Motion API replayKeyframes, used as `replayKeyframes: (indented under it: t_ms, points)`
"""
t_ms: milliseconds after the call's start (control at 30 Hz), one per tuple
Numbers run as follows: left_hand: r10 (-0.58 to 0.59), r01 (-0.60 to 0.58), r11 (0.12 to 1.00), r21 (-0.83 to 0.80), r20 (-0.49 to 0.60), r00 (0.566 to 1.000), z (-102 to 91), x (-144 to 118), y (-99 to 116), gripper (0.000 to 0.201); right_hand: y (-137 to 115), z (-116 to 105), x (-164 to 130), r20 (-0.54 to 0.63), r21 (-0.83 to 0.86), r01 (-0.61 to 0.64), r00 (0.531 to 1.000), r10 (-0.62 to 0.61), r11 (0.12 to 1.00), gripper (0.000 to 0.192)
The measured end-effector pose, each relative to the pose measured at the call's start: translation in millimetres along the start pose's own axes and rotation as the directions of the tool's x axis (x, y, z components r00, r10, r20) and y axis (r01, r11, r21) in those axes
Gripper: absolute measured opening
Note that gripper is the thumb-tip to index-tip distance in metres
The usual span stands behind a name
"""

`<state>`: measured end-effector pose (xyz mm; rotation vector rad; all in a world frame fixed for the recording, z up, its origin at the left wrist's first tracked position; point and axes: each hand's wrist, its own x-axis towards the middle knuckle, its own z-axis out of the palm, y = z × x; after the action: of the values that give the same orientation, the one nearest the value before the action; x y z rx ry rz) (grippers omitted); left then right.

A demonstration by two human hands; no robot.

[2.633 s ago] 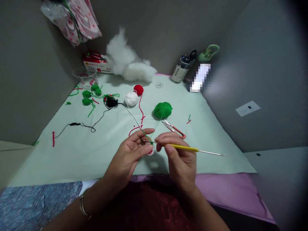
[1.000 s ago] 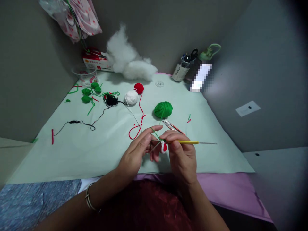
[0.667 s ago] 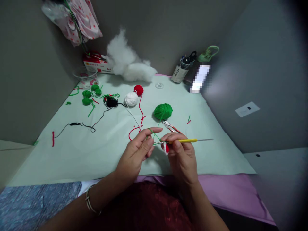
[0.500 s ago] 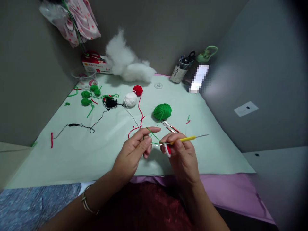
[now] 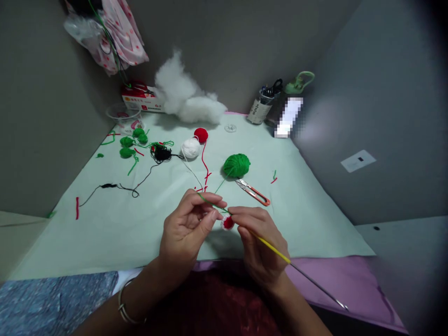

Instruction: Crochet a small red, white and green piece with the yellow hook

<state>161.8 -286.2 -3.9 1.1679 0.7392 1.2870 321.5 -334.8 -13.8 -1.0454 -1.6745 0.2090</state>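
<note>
- Small red-and-white crochet piece [image 5: 227,223] sits right between the two hands, raised just above the pale green worktop [image 5: 140,224], close to the near edge.
- Left hand [image 5: 185,228] curls around it, thumb and forefinger pinched at the piece's left edge, and a green strand [image 5: 219,186] runs over the forefinger.
- Right hand [image 5: 261,242] is closed on the yellow crochet hook [image 5: 273,249]; the hook's working end points into the piece, and its metal tail angles down to the right past the wrist.
- The green strand leads up and away to the green yarn ball [image 5: 237,165], lying well beyond the hands.
- Just beside that ball, to its right and nearer, orange-handled snips [image 5: 255,192] lie flat.
- Farther back, a white yarn ball [image 5: 191,148] and a red yarn ball [image 5: 200,135] sit touching or nearly so, a red thread trailing toward the hands.
- Left of them, a black yarn tangle [image 5: 161,153] with a long tail, then a cluster of small green crochet pieces [image 5: 128,145].
- At the back wall, a heap of white stuffing [image 5: 189,95], a red and white box [image 5: 142,95] and a pen holder [image 5: 261,105].
- A metal bangle [image 5: 124,310] circles the left wrist.
</note>
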Motion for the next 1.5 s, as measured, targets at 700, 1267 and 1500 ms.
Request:
replayKeyframes:
  t_ms: [700,1267,1500]
  points:
    - [-0.306,0.299,0.952,0.069,0.272,0.912,-16.2,13,15,0.045,3,-6,-2,0.127,-0.268,0.278,0.959,-0.252,0.922,0.045]
    - [-0.393,0.451,0.849,-0.274,0.244,0.887,-12.5,6,6,0.028,-4,-1,7,-0.116,0.406,-0.184,0.961,0.25,0.895,0.022]
    - [-0.37,0.407,0.896,-0.178,0.208,0.906,-7.8,-2,1,0.03,-2,13,7,-0.086,0.37,-0.24,0.953,0.29,0.897,0.026]
